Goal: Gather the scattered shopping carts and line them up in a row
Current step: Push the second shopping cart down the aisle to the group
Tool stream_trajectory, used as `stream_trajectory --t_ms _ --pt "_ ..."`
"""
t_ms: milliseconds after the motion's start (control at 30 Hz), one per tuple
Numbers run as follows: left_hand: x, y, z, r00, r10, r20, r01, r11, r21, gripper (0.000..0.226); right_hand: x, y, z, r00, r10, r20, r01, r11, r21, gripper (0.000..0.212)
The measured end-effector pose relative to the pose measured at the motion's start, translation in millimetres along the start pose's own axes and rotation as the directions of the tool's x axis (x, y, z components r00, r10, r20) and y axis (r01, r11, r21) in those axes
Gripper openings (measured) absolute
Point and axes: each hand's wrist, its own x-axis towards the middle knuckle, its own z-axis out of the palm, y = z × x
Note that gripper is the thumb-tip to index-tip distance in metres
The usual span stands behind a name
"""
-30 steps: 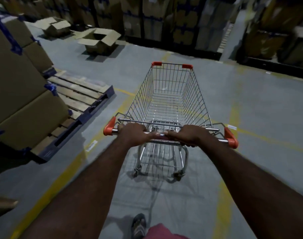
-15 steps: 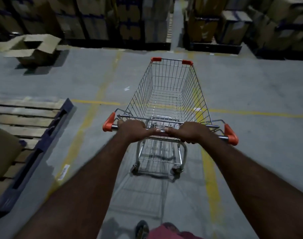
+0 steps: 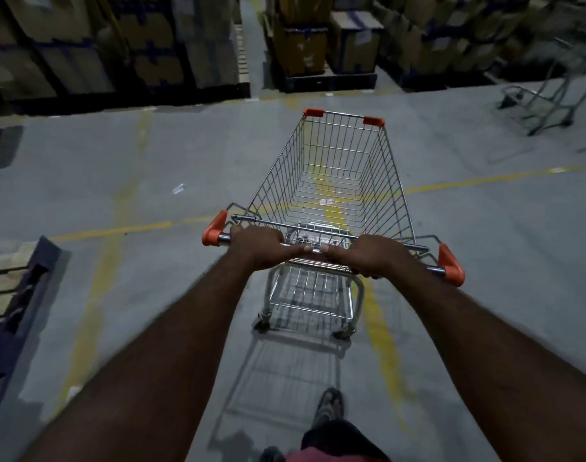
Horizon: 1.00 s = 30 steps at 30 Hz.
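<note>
So the wire shopping cart [image 3: 335, 168] is sitting dead centre on the grey concrete floor [image 3: 151, 155], nose pointing away toward the racks. Its basket is showing nothing but mesh, with the floor and a yellow painted line [image 3: 118, 230] visible through it. Both hands are wrapping around the handle bar [image 3: 315, 251]: the left hand [image 3: 258, 246] is gripping near the orange end cap [image 3: 213, 230], the right hand [image 3: 375, 258] is gripping closer to the other cap [image 3: 451, 268], thumbs almost meeting in the middle. A sandalled foot [image 3: 328, 408] is showing just behind the cart's shadow. Off to the left a wooden pallet [image 3: 21, 295] is lying on the floor. Stacked cardboard boxes [image 3: 301, 45] are lining the back, and a second cart [image 3: 551, 95], pretty blurry, is standing far right.
</note>
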Motion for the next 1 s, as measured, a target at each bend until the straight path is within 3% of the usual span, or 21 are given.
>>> stream_trajectory --t_ms 333,567,767,1000 --pt "91.0 71.1 -13.7 0.987 0.162 -0.005 -0.161 0.986 0.043 0.108 24.6 85.8 -33.4 0.985 0.154 -0.078 -0.152 0.988 0.032 0.106" --pt "149.6 127.0 -26.2 0.974 0.225 0.020 -0.225 0.971 0.084 0.089 42.3 146.2 -58.9 0.972 0.207 -0.109 -0.207 0.978 0.014 0.099" --pt "202.2 176.3 -30.7 0.959 0.284 -0.004 -0.282 0.955 0.094 0.115 51.7 199.5 -78.7 0.955 0.227 -0.191 -0.242 0.969 -0.058 0.099" --pt "273.4 224.7 -42.0 0.933 0.361 0.000 -0.357 0.925 0.131 0.098 82.6 255.0 -108.4 0.929 0.285 -0.234 -0.302 0.952 -0.039 0.093"
